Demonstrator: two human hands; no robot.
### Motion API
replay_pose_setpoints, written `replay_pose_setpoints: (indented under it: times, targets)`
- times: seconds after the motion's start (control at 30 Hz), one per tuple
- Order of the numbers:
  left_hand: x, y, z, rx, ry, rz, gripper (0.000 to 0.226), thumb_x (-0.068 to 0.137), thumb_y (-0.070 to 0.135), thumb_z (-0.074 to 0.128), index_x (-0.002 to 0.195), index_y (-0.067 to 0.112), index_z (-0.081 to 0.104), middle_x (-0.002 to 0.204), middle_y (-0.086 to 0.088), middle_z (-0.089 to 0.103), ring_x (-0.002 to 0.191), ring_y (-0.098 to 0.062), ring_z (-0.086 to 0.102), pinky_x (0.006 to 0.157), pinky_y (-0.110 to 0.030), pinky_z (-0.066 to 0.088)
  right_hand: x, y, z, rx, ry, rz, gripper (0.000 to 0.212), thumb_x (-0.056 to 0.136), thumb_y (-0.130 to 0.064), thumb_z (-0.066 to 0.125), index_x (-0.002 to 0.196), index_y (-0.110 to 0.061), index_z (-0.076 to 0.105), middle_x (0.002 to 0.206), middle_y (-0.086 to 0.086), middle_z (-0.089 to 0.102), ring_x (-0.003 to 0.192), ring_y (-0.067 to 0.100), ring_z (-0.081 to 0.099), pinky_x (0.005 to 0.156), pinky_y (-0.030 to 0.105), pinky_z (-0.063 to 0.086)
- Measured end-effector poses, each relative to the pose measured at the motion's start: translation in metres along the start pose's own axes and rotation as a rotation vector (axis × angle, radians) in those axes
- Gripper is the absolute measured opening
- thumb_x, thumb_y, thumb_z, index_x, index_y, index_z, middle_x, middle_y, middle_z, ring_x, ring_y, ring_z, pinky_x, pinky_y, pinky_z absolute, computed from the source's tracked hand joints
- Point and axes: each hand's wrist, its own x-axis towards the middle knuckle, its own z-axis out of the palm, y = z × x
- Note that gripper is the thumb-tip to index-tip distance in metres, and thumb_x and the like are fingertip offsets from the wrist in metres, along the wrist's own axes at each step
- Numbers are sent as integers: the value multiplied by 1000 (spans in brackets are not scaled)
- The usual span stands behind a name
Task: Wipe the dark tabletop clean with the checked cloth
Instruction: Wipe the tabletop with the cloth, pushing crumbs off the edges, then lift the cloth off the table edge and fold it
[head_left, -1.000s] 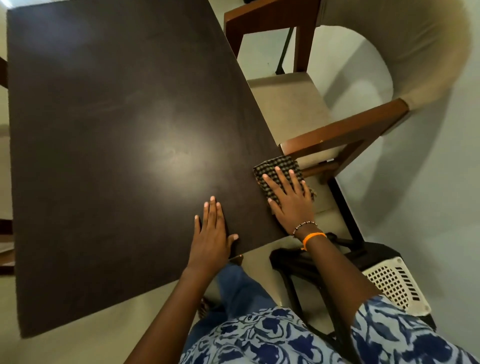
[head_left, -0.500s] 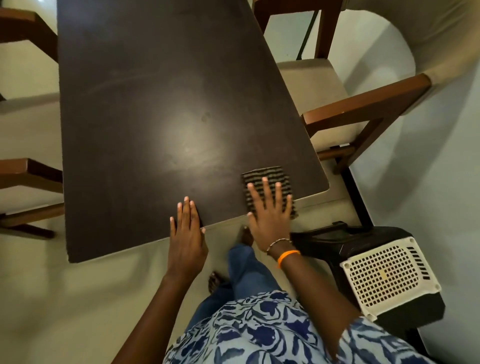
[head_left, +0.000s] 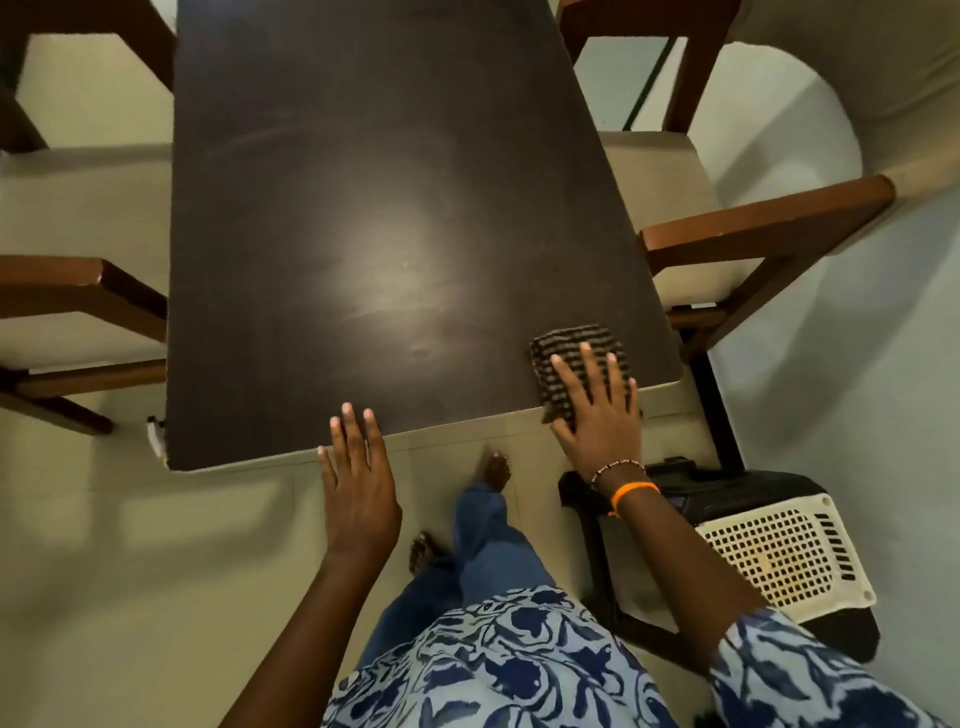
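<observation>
— Where the view begins, nearest the wearer, what do you see?
— Blue patterned sleeves, then blue trousers and a bare foot (head_left: 493, 467) on the pale floor, just short of the dark tabletop's (head_left: 395, 208) near edge. Beside the table's near right corner stands a black stool with a white perforated panel (head_left: 779, 556).

— And the hands?
— Left hand (head_left: 358, 483) is flat, fingers straight and together, their tips resting over the tabletop's near edge; it holds nothing. Right hand (head_left: 597, 415), with a bead bracelet and an orange band at the wrist, lies spread and flat on the checked cloth (head_left: 571, 348), pressing it down with straight fingers rather than gripping it.

— Where is the cloth?
— Folded, on the tabletop at its near right corner, its near end reaching the table's near edge under the palm.

— Farther off?
— A light glare shines mid-table. Wooden chairs with pale seats flank the table: one on its right (head_left: 753, 228), one on its left (head_left: 78, 291), and more chair frames past them toward the far end
</observation>
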Motion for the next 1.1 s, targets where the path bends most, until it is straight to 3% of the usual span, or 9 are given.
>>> replay_pose_setpoints:
  times: [0.13, 0.27, 0.37, 0.5, 0.57, 0.7, 0.87, 1.0, 1.1]
  targets:
    - [-15, -33, -1, 15, 24, -158, 80, 82, -5, 38, 140, 0, -18, 152, -24, -18, 142, -37, -15, 116, -48, 2, -12, -71, 18, 37, 24, 200, 88, 79, -22, 60, 148, -30, 6, 159, 8, 1, 144, 39, -2, 113, 59, 6]
    - [-26, -65, -6, 15, 5, -317, 76, 84, -5, 36, 142, -3, -13, 153, -24, -15, 143, -37, -10, 115, -50, 8, -22, -152, 35, -49, 18, 23, 82, 85, -8, 47, 148, -25, -2, 158, 12, -3, 142, 44, -2, 107, 67, 1]
    - [-29, -81, -7, -10, -7, -381, 76, 84, -6, 36, 142, -4, -13, 153, -24, -13, 143, -37, -8, 115, -49, 9, -27, -208, 44, -59, -16, -180, 83, 87, -6, 48, 148, -23, -4, 157, 16, -3, 142, 42, -1, 106, 63, -8]
    - [-32, -97, -9, -163, -61, -546, 80, 82, -6, 43, 143, -5, -9, 154, -25, -9, 143, -38, -5, 115, -48, 11, -34, -267, 49, -151, 23, -449, 61, 83, -24, 48, 142, -30, 34, 147, 5, 41, 133, 30, 41, 105, 50, 36]
    - [-36, -105, -8, -280, -66, -602, 78, 84, -6, 44, 143, -7, -6, 153, -26, -7, 143, -39, -3, 114, -48, 13, -35, -291, 48, -166, -32, -570, 54, 85, -24, 35, 137, -35, 42, 142, 0, 48, 128, 25, 48, 102, 45, 42]
    - [-45, -116, -4, -619, -121, -686, 68, 92, 0, 42, 144, -4, -2, 155, -21, -2, 144, -33, -2, 116, -39, 9, -31, -309, 50, -206, -88, -774, 50, 88, -21, 30, 129, -39, 50, 135, -4, 56, 123, 22, 54, 100, 41, 45]
    - [-39, -106, -14, -1239, 31, -712, 40, 98, 8, 36, 137, 9, 40, 135, -9, 51, 121, -14, 51, 94, -24, 41, -21, -272, 50, -330, 8, -1120, 52, 90, -19, 26, 132, -39, 47, 142, -6, 48, 130, 22, 47, 103, 40, 42]
    - [-26, -83, -18, -1755, -38, -665, 40, 96, 5, 27, 130, 16, 46, 124, 1, 54, 117, -11, 49, 101, -30, 32, -11, -243, 39, -113, -177, -1089, 50, 95, -16, 34, 144, -26, 31, 156, 7, 22, 143, 34, 19, 112, 52, 20]
    - [-20, -71, -19, -2053, -15, -714, 36, 90, 6, 30, 91, 15, 65, 92, -1, 66, 89, -10, 60, 86, -27, 37, -17, -215, 27, 82, -215, -924, 58, 87, -8, 51, 142, -19, 36, 153, 12, 28, 142, 37, 21, 112, 54, 17]
